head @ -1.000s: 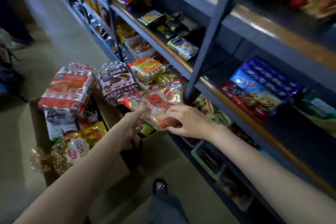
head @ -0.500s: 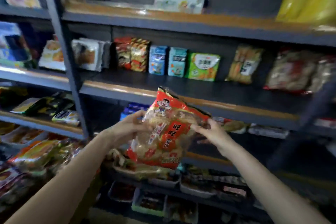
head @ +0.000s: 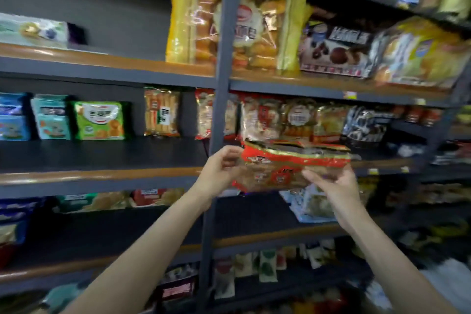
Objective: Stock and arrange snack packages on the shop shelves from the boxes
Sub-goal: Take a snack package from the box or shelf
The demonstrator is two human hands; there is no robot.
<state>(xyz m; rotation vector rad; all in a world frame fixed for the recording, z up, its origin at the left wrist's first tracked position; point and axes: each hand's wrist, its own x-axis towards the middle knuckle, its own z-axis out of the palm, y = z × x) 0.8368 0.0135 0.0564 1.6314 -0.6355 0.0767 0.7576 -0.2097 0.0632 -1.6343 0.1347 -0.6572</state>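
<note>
Both arms reached forward and up. The left hand [head: 221, 170] curled its fingers [head: 230, 154] on the left end of the red snack pack [head: 288, 168]; the right hand [head: 331, 186] pinched its lower right part, the pack lying flat between the fingers, at the shelf [head: 102, 173] edge level.

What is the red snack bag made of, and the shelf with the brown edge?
The red snack bag looks like thin glossy plastic film: it crinkles, shines, and is partly see-through. The shelf looks like dark painted metal, matt; its brown edge seems like wood or a wood-look strip, slightly shiny.
</note>
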